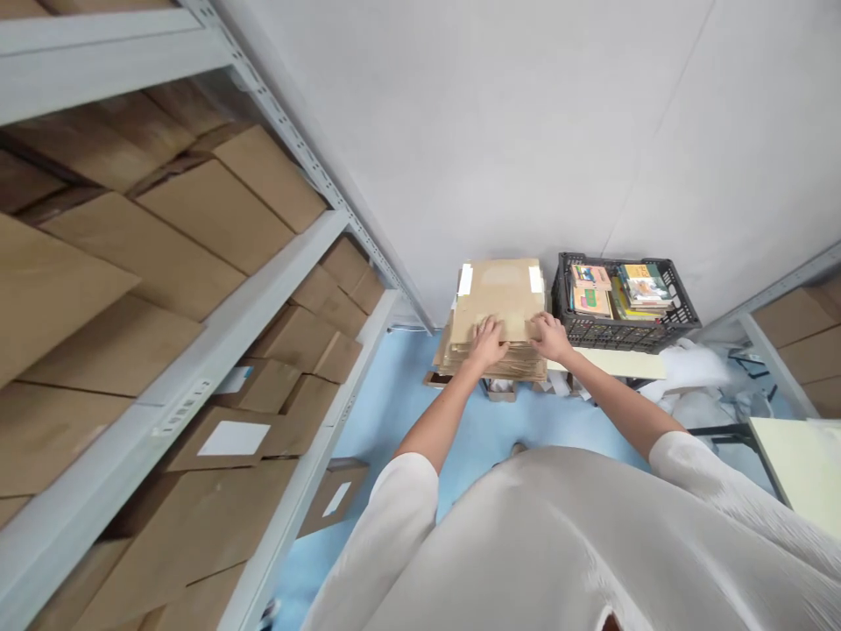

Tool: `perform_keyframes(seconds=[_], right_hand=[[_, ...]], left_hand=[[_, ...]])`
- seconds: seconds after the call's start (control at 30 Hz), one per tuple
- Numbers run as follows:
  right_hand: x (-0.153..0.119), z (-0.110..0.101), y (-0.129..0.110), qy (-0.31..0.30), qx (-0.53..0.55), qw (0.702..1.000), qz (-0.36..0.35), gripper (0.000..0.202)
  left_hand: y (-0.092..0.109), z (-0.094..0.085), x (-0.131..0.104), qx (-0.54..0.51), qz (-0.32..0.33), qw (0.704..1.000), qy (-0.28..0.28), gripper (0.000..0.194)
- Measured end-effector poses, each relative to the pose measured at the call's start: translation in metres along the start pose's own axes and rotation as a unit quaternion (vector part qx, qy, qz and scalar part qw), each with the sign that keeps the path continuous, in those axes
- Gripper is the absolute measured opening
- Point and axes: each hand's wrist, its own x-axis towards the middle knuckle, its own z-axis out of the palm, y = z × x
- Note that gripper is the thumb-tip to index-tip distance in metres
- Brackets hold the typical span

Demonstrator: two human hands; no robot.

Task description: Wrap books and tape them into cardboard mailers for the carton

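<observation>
A stack of flattened cardboard boxes [498,302] lies in front of me against the wall, its layered edges facing me. The top piece has a white label near each far corner. My left hand [487,343] is at the near edge of the stack, fingers over the top piece and thumb by the edge. Further right along that edge, my right hand [550,337] has its fingers bent over the near right corner. Both hands appear closed on the edge; how many layers they hold is hidden.
A black plastic crate [618,331] of books stands right of the stack on a pale tabletop [621,362]. Metal shelving [263,289] with cardboard boxes rises on my left. White wrapping material [696,377] and another pale table [802,464] are at right.
</observation>
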Motion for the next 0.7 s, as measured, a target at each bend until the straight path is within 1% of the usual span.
perform_keyframes(seconds=[0.07,0.17,0.33,0.5,0.7], right_hand=[[0.001,0.000,-0.008,-0.017,-0.038,0.999,-0.003,0.069],[0.001,-0.002,-0.014,-0.038,-0.069,0.997,-0.017,0.070],[-0.001,-0.012,-0.019,-0.031,-0.075,0.995,-0.052,0.062],[-0.002,-0.024,-0.024,-0.007,-0.086,0.993,-0.081,0.056],[0.002,-0.028,-0.035,0.034,-0.089,0.993,-0.075,0.055]], left_hand=[[-0.009,-0.001,-0.003,-0.001,-0.005,1.000,-0.006,0.068],[-0.016,-0.003,-0.006,0.003,-0.006,1.000,-0.001,0.066],[-0.022,-0.012,-0.006,0.016,0.023,1.000,-0.003,0.055],[-0.020,-0.022,-0.005,0.024,0.056,0.998,0.023,0.050],[-0.010,-0.035,-0.002,0.018,0.072,0.997,0.024,0.049]])
